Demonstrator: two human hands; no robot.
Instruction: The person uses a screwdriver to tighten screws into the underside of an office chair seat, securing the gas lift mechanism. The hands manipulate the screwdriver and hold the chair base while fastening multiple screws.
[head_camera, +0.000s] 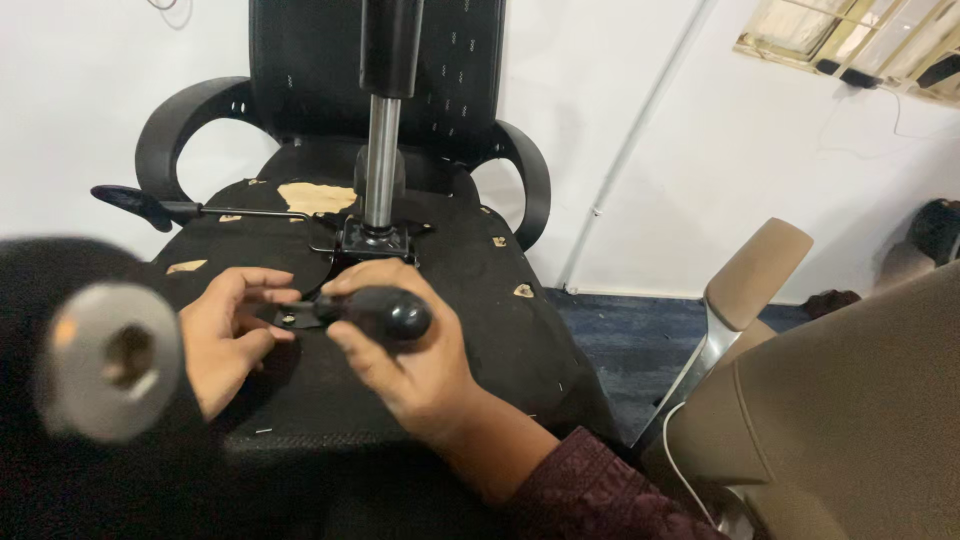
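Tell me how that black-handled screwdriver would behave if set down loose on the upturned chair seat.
The screwdriver has a rounded, glossy handle, so it would probably roll and feel slippery. It looks stiff, and light enough for the right hand alone.

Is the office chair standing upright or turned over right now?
Turned over: the office chair shows its seat underside, and its gas cylinder points up.

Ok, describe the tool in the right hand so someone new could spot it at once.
Find the upturned black office chair with its silver gas cylinder pointing up. Just in front of the cylinder's base, the right hand grips a screwdriver. Its glossy, rounded black handle sets it apart from the flat lever at the left.
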